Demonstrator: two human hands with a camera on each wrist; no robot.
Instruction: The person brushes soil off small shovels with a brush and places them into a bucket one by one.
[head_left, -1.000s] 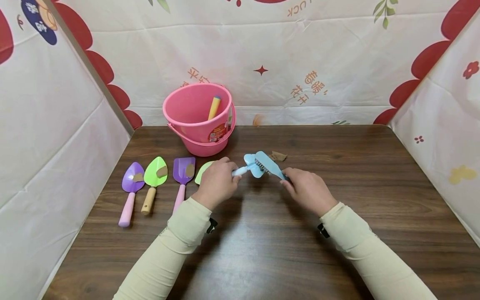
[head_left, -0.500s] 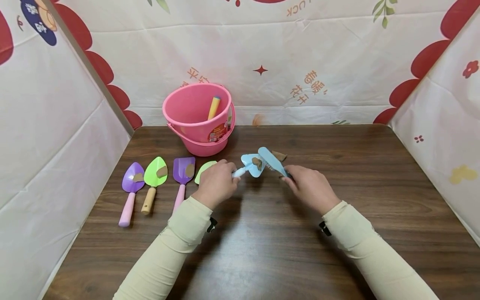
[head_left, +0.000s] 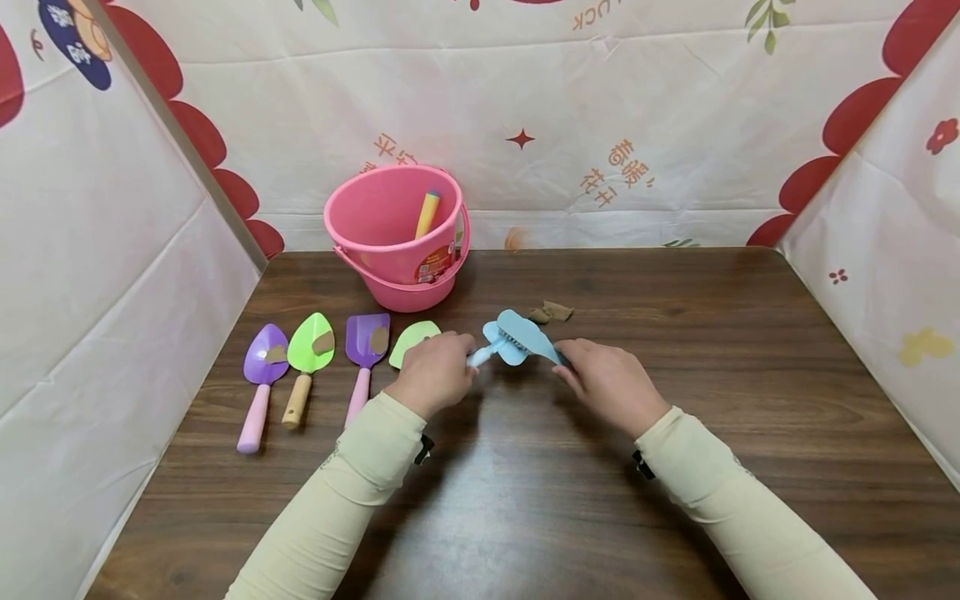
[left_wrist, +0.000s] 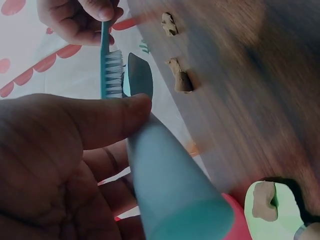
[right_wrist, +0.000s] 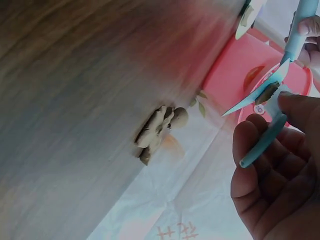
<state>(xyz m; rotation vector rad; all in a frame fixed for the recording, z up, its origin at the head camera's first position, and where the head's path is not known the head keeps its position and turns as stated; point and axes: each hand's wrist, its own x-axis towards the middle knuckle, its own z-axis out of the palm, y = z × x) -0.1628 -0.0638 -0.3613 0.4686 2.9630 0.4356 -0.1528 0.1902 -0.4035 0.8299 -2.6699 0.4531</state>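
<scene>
My left hand [head_left: 437,372] grips the handle [left_wrist: 172,175] of a light-blue toy trowel [head_left: 513,355], held above the table. In my right hand [head_left: 611,385] is a light-blue brush [head_left: 528,333], pinched by its handle. Its white bristles [left_wrist: 114,75] face the trowel blade. A brown lump [right_wrist: 267,93] lies on that blade, beside the bristles in the right wrist view; the brush hides it in the head view. Two more brown pieces [head_left: 557,311] lie on the table behind the brush. A pale green toy shovel [head_left: 412,340] with a brown lump is partly hidden by the left hand.
A pink bucket [head_left: 390,267] with a yellow-handled item [head_left: 428,214] inside stands at the back left. Left of the hands lie a purple trowel [head_left: 264,348], a green trowel [head_left: 303,354] and a purple shovel [head_left: 362,337], each bearing a brown lump. Printed cloth surrounds the table [head_left: 675,300].
The brush has swung right off the trowel blade, exposing its lump, then back left over it. A second brown piece now shows on the table. The left hand has barely shifted.
</scene>
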